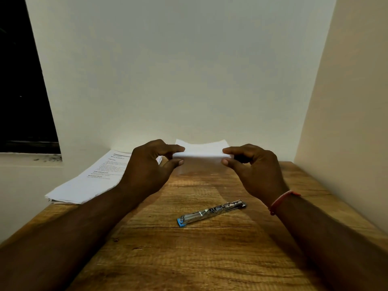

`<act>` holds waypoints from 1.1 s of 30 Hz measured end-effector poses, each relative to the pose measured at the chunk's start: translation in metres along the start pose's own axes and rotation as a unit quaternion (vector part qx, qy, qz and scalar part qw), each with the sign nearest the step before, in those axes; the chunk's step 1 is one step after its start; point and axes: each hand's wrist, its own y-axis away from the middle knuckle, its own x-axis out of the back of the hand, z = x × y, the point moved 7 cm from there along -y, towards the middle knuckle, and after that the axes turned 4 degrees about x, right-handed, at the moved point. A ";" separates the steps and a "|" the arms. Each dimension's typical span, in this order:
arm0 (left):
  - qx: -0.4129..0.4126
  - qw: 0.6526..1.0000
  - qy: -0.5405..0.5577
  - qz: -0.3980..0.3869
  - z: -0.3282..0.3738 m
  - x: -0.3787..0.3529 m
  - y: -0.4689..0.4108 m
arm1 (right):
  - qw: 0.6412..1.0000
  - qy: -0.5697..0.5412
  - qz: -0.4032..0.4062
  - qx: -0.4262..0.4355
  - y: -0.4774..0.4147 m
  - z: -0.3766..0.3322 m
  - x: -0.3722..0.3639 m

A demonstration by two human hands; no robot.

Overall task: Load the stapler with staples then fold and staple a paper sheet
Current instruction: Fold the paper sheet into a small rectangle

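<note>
A white paper sheet [202,151] is held above the far part of the wooden table, bent over into a fold along its near edge. My left hand [147,169] pinches its left end between thumb and forefinger. My right hand [255,171] pinches the right end the same way. A metal stapler [211,213] with a blue tip lies flat on the table nearer to me, slanted, between my forearms. Neither hand touches the stapler.
A stack of printed paper sheets [88,181] lies at the table's far left, overhanging the edge. The wooden table [189,259] meets white walls behind and to the right. A dark window [23,91] is at the left. A red band [282,201] circles my right wrist.
</note>
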 end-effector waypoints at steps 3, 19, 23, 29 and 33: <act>-0.013 1.000 -0.002 0.001 0.001 0.000 0.000 | 1.000 0.022 0.004 0.015 -0.002 -0.001 0.003; 0.213 0.943 0.248 -0.068 -0.030 -0.024 0.005 | 0.963 -0.226 -0.021 -0.143 0.002 0.035 -0.017; 0.224 0.928 0.286 -0.078 -0.030 -0.028 0.006 | 0.951 -0.260 -0.002 -0.169 0.002 0.040 -0.013; 0.221 0.912 0.345 -0.009 -0.032 -0.020 0.003 | 0.943 -0.274 -0.018 -0.186 0.005 0.042 -0.019; 0.221 0.894 0.389 0.019 -0.038 -0.015 -0.001 | 0.942 -0.275 -0.036 -0.189 0.008 0.042 -0.027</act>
